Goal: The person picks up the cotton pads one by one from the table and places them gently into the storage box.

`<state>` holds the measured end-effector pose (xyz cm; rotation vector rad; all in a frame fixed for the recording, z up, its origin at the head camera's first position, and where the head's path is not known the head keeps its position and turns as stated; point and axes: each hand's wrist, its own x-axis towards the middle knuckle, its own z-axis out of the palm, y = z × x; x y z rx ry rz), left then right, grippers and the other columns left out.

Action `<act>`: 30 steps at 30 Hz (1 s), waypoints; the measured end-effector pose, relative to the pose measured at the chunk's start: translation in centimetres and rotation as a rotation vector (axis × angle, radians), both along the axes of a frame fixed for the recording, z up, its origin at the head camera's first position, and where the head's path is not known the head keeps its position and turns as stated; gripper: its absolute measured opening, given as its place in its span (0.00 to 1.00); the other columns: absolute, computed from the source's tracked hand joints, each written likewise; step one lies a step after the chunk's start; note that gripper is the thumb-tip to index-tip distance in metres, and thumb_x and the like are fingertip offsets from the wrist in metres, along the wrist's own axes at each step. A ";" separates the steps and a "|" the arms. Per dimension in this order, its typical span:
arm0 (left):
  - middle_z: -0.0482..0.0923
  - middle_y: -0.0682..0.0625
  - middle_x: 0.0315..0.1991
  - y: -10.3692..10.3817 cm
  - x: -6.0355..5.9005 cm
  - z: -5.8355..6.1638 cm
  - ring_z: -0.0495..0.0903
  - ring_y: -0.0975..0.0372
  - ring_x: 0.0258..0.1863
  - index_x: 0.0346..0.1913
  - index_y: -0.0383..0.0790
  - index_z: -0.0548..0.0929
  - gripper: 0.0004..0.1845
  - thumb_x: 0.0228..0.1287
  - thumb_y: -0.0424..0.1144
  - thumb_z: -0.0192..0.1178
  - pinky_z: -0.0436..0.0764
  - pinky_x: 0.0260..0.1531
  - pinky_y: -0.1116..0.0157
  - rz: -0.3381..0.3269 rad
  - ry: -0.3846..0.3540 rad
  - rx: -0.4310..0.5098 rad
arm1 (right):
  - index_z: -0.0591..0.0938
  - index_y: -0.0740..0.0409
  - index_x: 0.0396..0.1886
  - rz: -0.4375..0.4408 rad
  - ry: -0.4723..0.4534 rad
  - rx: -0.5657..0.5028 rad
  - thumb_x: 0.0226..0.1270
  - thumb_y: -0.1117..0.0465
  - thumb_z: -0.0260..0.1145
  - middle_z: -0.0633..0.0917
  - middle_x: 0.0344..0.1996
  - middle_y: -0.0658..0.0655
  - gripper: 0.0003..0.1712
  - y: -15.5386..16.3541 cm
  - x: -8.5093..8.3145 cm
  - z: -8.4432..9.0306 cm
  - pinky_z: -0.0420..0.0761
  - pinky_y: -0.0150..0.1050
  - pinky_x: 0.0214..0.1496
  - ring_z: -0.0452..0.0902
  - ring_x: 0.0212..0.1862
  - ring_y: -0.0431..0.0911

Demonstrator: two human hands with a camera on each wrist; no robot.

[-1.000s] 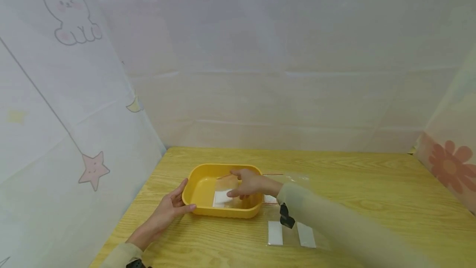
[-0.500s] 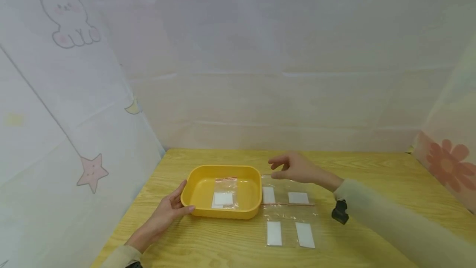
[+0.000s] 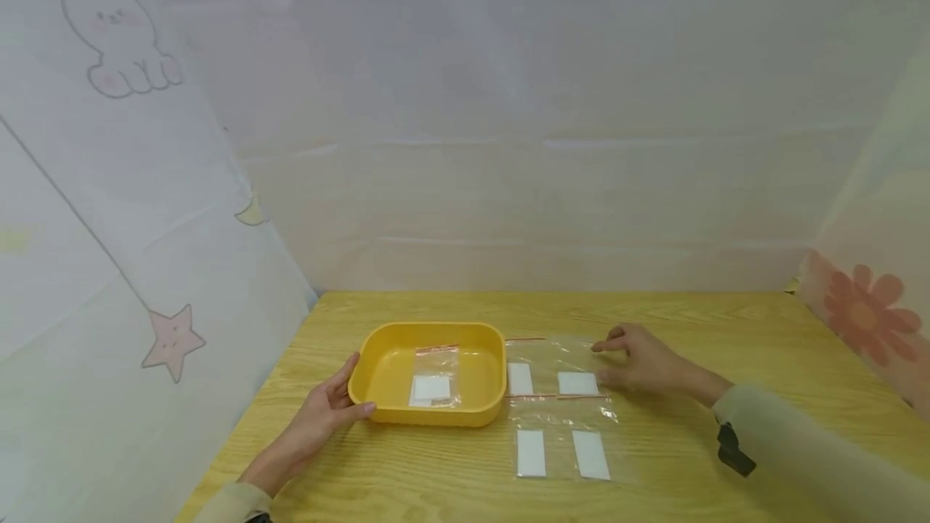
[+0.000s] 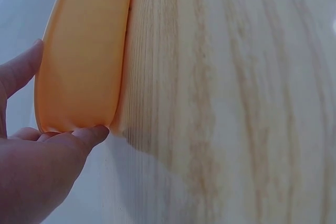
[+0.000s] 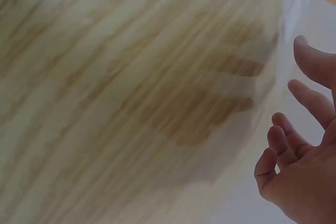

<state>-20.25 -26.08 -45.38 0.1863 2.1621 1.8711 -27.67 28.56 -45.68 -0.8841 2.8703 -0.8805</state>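
Four clear bags lie on the wooden table (image 3: 712,329) at lower centre of the frame, in two rows of two: an upper-left bag (image 3: 538,356), an upper-right bag (image 3: 570,357), a lower-left bag (image 3: 533,418) and a lower-right bag (image 3: 588,418). Each shows one white card, four in all; three cards stand lengthwise up the frame, while the upper-right one lies crosswise. Just left of them sits one yellow tray (image 3: 436,417). Inside it is a small bag (image 3: 438,361) with a red strip along its top; two white pieces (image 3: 432,387) overlap there, and whether a second bag lies beneath cannot be told.

Two hands are in view. The left hand (image 3: 320,418) reaches in from the lower left and grips the tray's left end, thumb on the near rim and fingers along the outer side. The right hand (image 3: 645,363) comes from the lower right, its forearm slanting up and leftward, a black strap (image 3: 736,450) at the wrist. Its fingers are loosely bent, the thumb apart, grasping nothing visible. They point left, at the upper-right bag's right edge; whether they touch the plastic cannot be told.
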 end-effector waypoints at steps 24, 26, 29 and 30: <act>0.34 0.41 0.86 0.3 -0.1 0.1 0.54 0.43 0.80 0.87 0.44 0.40 0.51 0.75 0.32 0.66 0.76 0.65 0.65 0.002 0.005 0.006 | 0.85 0.56 0.66 -0.055 0.029 0.038 0.52 0.42 0.85 0.76 0.56 0.70 0.43 -0.3 -1.3 -1.8 0.76 0.61 0.48 0.71 0.55 0.64; 0.33 0.41 0.86 0.2 0.0 0.0 0.53 0.43 0.80 0.87 0.44 0.40 0.52 0.75 0.32 0.66 0.76 0.64 0.66 -0.001 0.002 0.010 | 0.84 0.55 0.68 -0.058 0.012 0.035 0.52 0.41 0.85 0.75 0.57 0.69 0.45 -0.3 -1.4 -1.8 0.74 0.60 0.48 0.70 0.55 0.63; 0.33 0.41 0.86 0.1 0.0 0.0 0.53 0.43 0.80 0.87 0.44 0.39 0.52 0.75 0.32 0.66 0.76 0.64 0.66 -0.001 0.002 0.015 | 0.82 0.53 0.71 -0.063 0.003 0.048 0.53 0.38 0.83 0.73 0.58 0.67 0.47 -0.4 -1.6 -1.8 0.71 0.56 0.47 0.68 0.54 0.60; 0.33 0.41 0.86 0.1 0.0 0.0 0.53 0.43 0.80 0.87 0.44 0.39 0.52 0.75 0.33 0.66 0.76 0.64 0.66 -0.002 0.002 0.016 | 0.82 0.53 0.71 -0.066 -0.001 0.052 0.53 0.38 0.83 0.73 0.58 0.66 0.47 -0.5 -1.6 -1.9 0.69 0.55 0.46 0.66 0.53 0.60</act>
